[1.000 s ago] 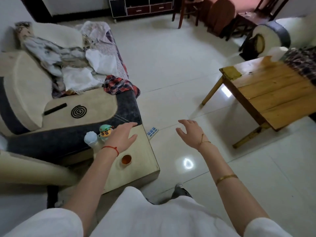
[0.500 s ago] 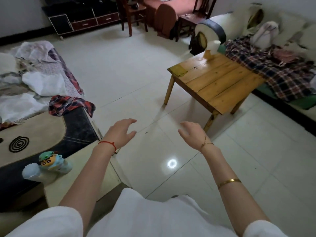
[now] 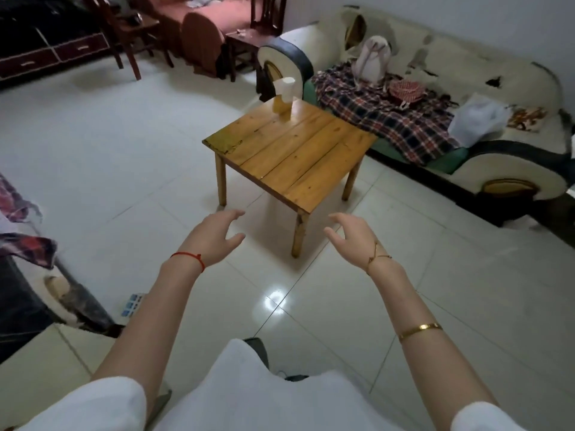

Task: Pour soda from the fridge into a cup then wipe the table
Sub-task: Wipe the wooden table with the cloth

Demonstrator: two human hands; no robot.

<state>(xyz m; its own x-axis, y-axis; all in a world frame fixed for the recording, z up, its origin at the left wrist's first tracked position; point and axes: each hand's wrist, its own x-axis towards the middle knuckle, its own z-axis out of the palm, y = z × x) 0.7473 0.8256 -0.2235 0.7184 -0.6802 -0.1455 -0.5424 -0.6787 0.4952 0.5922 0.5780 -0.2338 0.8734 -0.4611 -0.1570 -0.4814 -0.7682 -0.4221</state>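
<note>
A low wooden table (image 3: 289,157) stands on the tiled floor ahead of me. At its far corner sits a white paper cup (image 3: 287,88); its lower part looks yellowish, perhaps a reflection in the glossy top. My left hand (image 3: 214,237) and my right hand (image 3: 351,236) hover in the air short of the table's near corner. Both are empty, fingers spread and slightly curled. No fridge, soda or cloth is in view.
A cream sofa (image 3: 435,98) with a plaid blanket (image 3: 382,119), a bag and a white cloth runs behind the table on the right. Wooden chairs (image 3: 130,35) and a dark cabinet (image 3: 46,54) stand at the back. Another couch's edge (image 3: 34,275) lies at the left.
The view has swung right, away from the left couch and its small side table towards the wooden table. Both empty hands stayed raised in front of me, now nearer the table.
</note>
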